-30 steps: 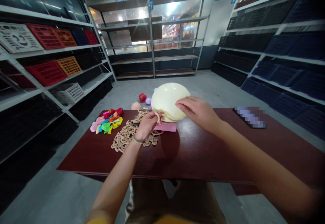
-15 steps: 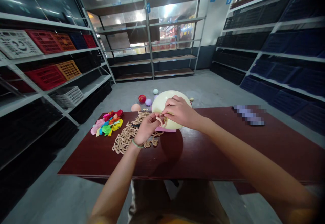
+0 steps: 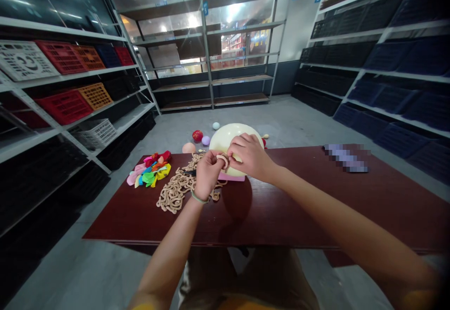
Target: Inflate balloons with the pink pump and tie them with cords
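Note:
A large pale-yellow inflated balloon [image 3: 225, 136] stands behind my two hands, which meet in front of it. My left hand [image 3: 206, 172] is closed, pinching a curled piece of beige cord [image 3: 222, 159] between thumb and fingers. My right hand [image 3: 251, 156] pinches at the same spot, and its fingertips seem to hold the cord or the balloon's neck; I cannot make out which. Behind my left wrist lies a tangled pile of beige cord [image 3: 176, 190]. A pink flat-edged object [image 3: 232, 177] sits under the balloon, mostly hidden.
Coloured uninflated balloons [image 3: 149, 172] lie on the left of the dark red table [image 3: 288, 211]. A blurred purple object [image 3: 346, 157] lies at right. Small balloons, including a red one [image 3: 197, 136], are beyond the table. Shelves with crates [image 3: 63, 106] stand around.
My left hand has moved slightly right and turned more upright, the cord's curl showing more rounded between my hands. My right hand has barely shifted.

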A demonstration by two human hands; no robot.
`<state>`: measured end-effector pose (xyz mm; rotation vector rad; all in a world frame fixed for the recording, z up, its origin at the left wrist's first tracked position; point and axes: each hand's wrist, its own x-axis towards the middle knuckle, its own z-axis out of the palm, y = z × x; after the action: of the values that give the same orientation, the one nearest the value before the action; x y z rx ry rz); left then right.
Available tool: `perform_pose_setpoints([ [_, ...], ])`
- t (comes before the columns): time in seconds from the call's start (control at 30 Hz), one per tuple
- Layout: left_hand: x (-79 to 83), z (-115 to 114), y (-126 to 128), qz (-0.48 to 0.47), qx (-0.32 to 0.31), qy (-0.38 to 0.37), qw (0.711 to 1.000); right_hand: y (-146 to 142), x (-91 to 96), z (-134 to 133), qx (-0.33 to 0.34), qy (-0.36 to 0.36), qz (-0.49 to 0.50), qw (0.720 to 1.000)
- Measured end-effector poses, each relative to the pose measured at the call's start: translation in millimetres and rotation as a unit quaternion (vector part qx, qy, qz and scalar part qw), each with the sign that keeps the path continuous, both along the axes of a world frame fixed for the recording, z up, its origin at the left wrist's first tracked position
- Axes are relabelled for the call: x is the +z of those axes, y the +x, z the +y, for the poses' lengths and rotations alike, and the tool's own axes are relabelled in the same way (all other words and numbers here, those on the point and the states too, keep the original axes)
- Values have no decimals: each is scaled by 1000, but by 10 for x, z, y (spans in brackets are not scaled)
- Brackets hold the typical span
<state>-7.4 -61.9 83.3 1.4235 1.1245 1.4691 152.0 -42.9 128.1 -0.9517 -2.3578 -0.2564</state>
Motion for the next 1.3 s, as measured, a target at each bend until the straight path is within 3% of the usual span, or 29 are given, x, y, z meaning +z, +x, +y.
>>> perform_pose_setpoints([
  [0.2, -104, -10, 32, 89, 114, 52, 988, -76, -93, -95, -29, 31, 41, 998],
  [0.43, -197, 26, -15, -48, 52, 135, 988, 45, -78, -73, 29, 0, 131, 991],
  [0.83, -221, 9, -43, 9, 34, 130, 991, 78, -63, -36, 57, -190, 182, 963],
  [1.0, -208, 41, -72, 10, 14, 95, 995, 113, -26, -41, 70, -139, 156, 975],
  [1.17, -222, 57, -73, 10, 22, 78, 997, 138, -39, -66, 40, -91, 118, 988],
  [1.3, -213, 35, -59, 38, 52, 89, 994, 129, -79, -86, -1, 2, 59, 998],
])
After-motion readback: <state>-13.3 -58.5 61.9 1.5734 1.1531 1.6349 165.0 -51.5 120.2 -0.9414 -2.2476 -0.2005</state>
